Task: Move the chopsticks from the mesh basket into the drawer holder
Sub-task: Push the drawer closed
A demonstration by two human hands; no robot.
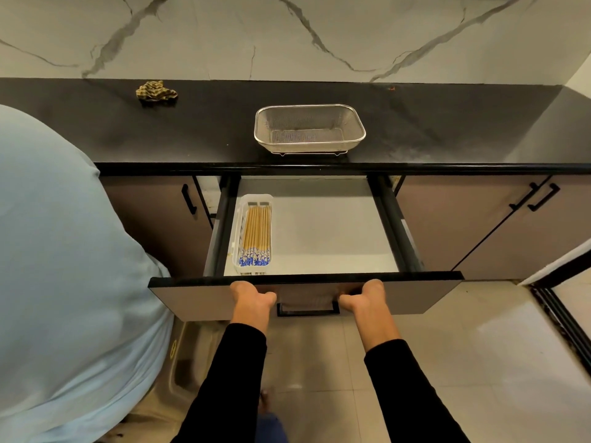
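**Chopsticks in holder, hands on drawer front**

The chopsticks point(256, 236) lie in the holder point(243, 199) at the drawer's point(319, 231) left side, beyond both hands. Left hand point(251, 297) and right hand point(363, 297) press the drawer front; fingers hidden, cannot tell. The basket point(309, 127) sits on the tabletop point(192, 129) behind the drawer.

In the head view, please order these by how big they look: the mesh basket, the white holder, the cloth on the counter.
1. Mesh basket
2. Holder, though it is nearer the camera
3. Cloth
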